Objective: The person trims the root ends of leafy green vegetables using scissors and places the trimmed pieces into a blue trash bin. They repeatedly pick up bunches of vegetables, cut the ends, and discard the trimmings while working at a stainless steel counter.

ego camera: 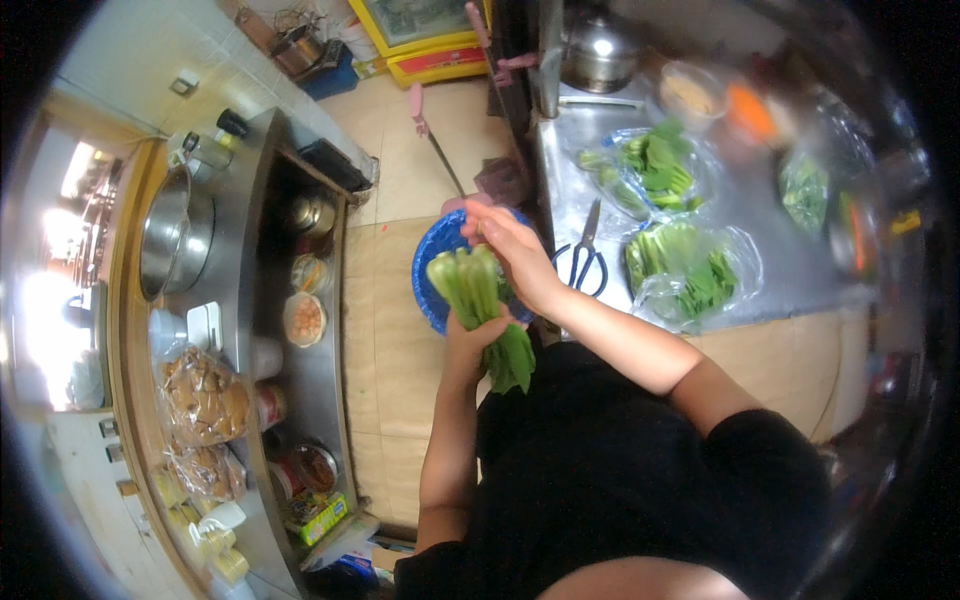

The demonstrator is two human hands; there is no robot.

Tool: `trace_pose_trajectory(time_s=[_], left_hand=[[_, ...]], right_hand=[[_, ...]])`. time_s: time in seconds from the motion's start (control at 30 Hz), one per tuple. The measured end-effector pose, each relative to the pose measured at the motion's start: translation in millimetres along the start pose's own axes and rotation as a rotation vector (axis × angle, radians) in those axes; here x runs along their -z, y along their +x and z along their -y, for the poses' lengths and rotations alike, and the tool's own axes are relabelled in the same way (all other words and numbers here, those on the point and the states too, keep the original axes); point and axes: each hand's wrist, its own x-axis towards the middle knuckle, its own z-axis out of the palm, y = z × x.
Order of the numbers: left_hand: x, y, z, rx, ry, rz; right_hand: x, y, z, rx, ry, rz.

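Note:
My left hand (476, 341) grips a bunch of leafy green vegetables (469, 289), the pale stem ends up and the leaves hanging toward my black shirt. Just beyond the stems is my right hand (510, 251), its fingers bent together; whether anything small is between them I cannot tell. Both hands are above a blue bin (426, 262) with a bag-like lining, partly hidden by the greens and my hands. Black-handled scissors (581, 259) lie on the metal table (780, 277) to the right. Beside them, more greens sit in an upper clear plastic bag (660, 169) and a lower one (682, 270).
A long-handled tool with a pink grip (417, 105) stands behind the bin. Left is a steel counter (259, 187) bearing a large metal pot (178, 232) and bagged brown food (202, 397); its lower shelf holds a bowl of eggs (305, 319). A lidded pot (600, 56) stands far right.

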Motion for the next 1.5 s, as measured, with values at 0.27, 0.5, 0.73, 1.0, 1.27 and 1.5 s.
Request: trace_pose_trajectory(time_s=[0.27,0.5,0.73,1.0,1.27,1.5], left_hand=[[46,-13,4,-0.042,-0.102,-0.172],[50,-17,-4,-0.097,-0.085,-0.254],[44,-14,-10,-0.187,-0.077,-0.248],[64,-12,-3,0.049,-0.165,-0.184],[64,-10,2,0.226,-0.049,-0.106],[73,-7,6,0.226,-0.025,-0.115]], right_hand=[[82,-5,-29,-0.346,-1.495,-0.106],[152,-44,-91,-0.612,-1.832,-0.288],[157,-60,-82,-0.481,-0.887,-0.417],[76,-64,-6,-0.570,-0.121,0.455],[53,-63,-4,-0.492,-0.427,0.442],[63,-69,-10,-0.501,-0.616,0.348]])
